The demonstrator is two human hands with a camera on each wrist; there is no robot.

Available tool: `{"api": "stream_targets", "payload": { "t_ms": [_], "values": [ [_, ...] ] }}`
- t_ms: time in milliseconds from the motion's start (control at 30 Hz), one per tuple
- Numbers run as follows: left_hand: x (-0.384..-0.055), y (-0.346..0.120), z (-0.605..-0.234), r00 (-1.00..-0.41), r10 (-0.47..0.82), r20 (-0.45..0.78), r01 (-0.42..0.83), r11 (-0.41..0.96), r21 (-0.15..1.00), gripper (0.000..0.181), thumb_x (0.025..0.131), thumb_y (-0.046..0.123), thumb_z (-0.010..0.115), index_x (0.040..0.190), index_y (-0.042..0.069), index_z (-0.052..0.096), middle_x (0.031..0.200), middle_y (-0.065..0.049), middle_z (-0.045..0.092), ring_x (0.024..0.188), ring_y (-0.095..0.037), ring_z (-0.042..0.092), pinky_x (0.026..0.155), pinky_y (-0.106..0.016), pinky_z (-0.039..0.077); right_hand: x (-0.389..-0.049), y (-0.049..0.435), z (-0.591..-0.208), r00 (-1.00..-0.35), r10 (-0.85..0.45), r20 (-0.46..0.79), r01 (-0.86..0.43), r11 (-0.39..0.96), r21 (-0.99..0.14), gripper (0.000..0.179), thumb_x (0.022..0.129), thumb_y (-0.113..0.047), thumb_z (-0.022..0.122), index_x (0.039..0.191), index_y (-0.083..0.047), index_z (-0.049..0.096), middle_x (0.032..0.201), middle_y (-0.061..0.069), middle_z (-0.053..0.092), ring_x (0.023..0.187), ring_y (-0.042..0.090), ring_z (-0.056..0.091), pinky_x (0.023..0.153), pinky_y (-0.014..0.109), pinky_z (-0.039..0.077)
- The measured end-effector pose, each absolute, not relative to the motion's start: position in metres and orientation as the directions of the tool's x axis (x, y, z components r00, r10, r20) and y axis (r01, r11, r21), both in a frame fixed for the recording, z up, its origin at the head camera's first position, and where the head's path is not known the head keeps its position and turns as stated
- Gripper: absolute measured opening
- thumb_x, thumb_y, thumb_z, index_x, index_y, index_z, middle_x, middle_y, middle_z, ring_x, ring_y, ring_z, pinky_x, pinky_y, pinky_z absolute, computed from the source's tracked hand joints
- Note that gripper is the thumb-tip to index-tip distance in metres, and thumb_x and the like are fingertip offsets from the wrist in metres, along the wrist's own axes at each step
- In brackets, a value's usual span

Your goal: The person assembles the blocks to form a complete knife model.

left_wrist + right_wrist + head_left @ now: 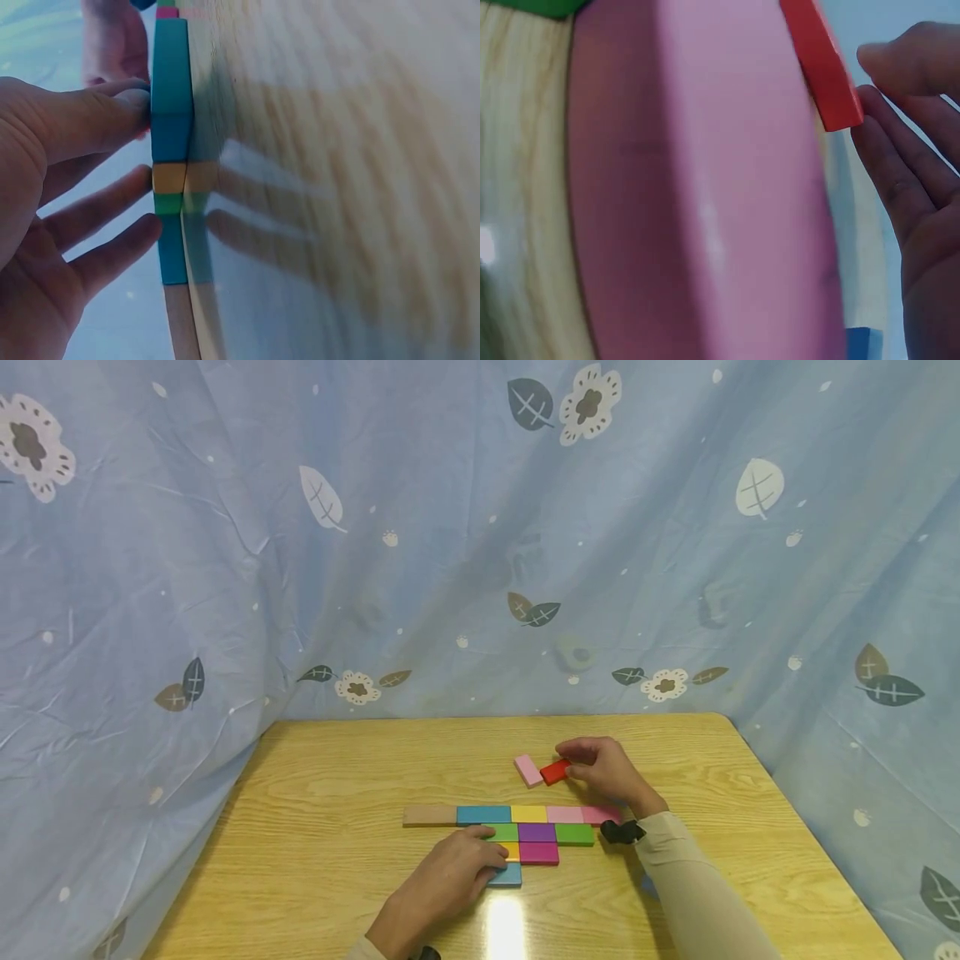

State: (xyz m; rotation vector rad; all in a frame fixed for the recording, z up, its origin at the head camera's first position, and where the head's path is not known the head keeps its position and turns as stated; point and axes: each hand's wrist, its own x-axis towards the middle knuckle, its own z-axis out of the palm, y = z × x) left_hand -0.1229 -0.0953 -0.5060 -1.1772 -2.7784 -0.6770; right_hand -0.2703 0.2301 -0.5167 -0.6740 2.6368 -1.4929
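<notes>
Pick-up looks on: the right grip (pixel 609 768) at the red block (pixel 553 772), pinch unclear, a firm hold called for; the left grip (pixel 459 870) rests loosely on the block rows (pixel 537 832).

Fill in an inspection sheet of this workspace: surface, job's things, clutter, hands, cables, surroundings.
Surface: yellow wood-grain table, with a glare spot.
Job's things: flat, rectangular, multicoloured blocks in four adjoining rows; a flat, rectangular red block and pale-pink block lie beyond.
Clutter: blue block-shaped item, partly cut off in the right wrist view.
Hands: left hand touches the rows; right hand is at the red block, grip unclear.
Cables: nothing seen.
Surroundings: light-blue fabric curtain with leaf and flower print.
</notes>
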Motion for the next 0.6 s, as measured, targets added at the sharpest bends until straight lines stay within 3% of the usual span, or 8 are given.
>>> {"api": "stream_targets", "payload": {
  "t_ms": [300, 600],
  "values": [
    [-0.1223, -0.0954, -0.5051, -0.713, 0.671, 0.203, 0.688, 0.615, 0.385, 0.020, 0.097, 0.001, 0.080, 0.108, 0.016, 0.089, 0.119, 0.007, 0.083, 0.132, -0.027, 0.072, 0.112, -0.041, 0.061, -0.2708, 0.2347, -0.5213, -0.909, -0.388, 0.150, -0.344, 0.499, -0.795, 0.036, 0.091, 0.008, 0.081, 0.126, 0.002, 0.079, 0.123, 0.018, 0.080, 0.115, 0.035, 0.078, 0.095, 0.017, 0.060],
    [-0.1231, -0.0957, -0.5065, -0.696, 0.680, 0.230, 0.709, 0.602, 0.367, 0.020, 0.096, 0.001, 0.081, 0.103, 0.017, 0.090, 0.119, 0.006, 0.083, 0.130, -0.027, 0.073, 0.111, -0.042, 0.062, -0.2700, 0.2374, -0.5190, -0.906, -0.398, 0.147, -0.357, 0.529, -0.770, 0.035, 0.091, 0.006, 0.081, 0.125, 0.000, 0.080, 0.122, 0.016, 0.081, 0.115, 0.034, 0.078, 0.095, 0.021, 0.061]
  ]
}}
